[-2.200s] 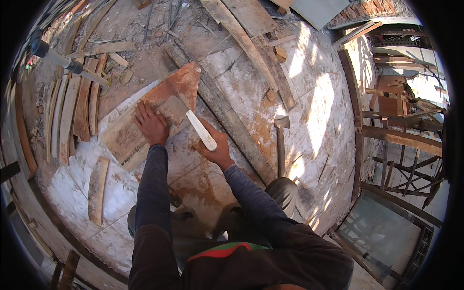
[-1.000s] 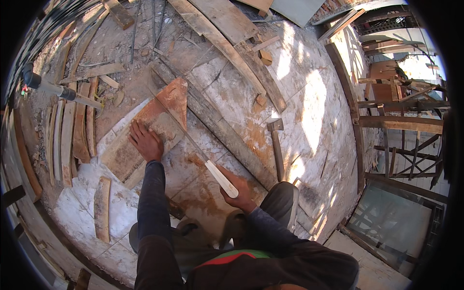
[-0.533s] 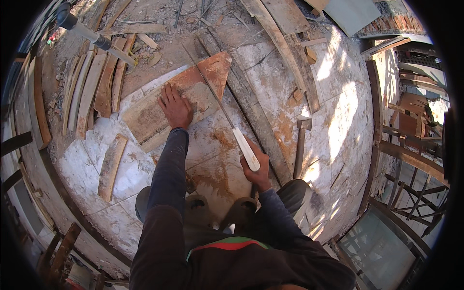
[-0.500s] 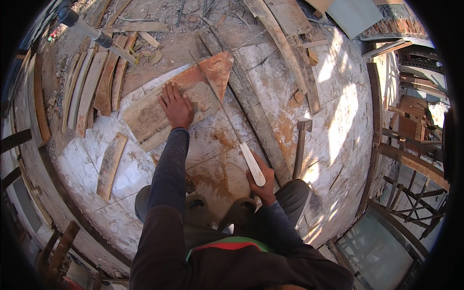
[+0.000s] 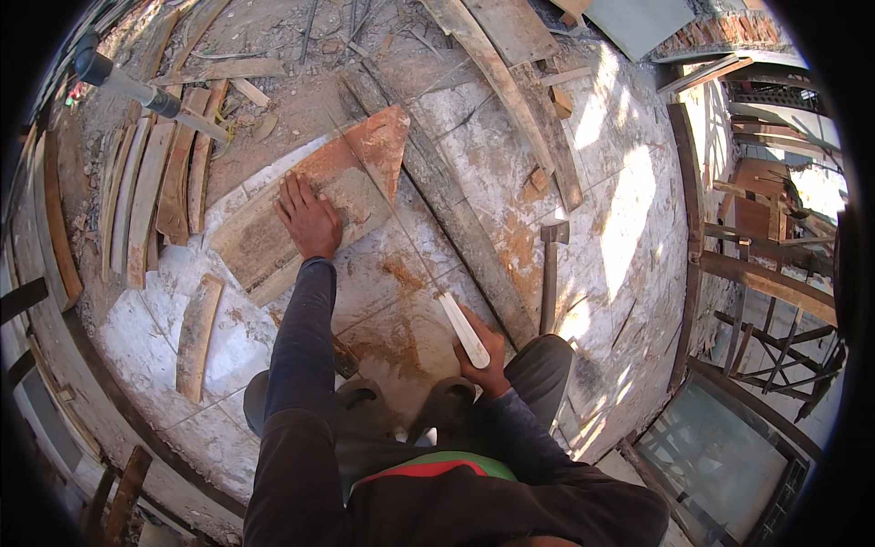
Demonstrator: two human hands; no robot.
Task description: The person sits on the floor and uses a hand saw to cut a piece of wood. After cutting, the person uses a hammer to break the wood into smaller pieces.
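Observation:
My left hand (image 5: 310, 216) lies flat with its fingers apart on a wide wooden board (image 5: 260, 242). The board's far right end (image 5: 387, 137) is reddish, and the rest is stained with grey-brown. In my right hand (image 5: 483, 351) is the white handle of a handsaw (image 5: 463, 328), gripped near my right knee. Its thin blade slants away to the left and crosses the board between my left hand and the reddish end. Beside that end, a long weathered beam (image 5: 456, 205) lies on the floor, running diagonally.
A hammer (image 5: 550, 264) lies right of the beam. One short wood piece (image 5: 199, 337) rests on the left floor, with several planks (image 5: 150, 196) behind it. A pipe-like post (image 5: 137, 87) stands at far left. More long planks (image 5: 506, 87) lie ahead.
The saw's handle has come back toward me and slightly right relative to the board. My left hand keeps its place on the board. The whole view has shifted a little.

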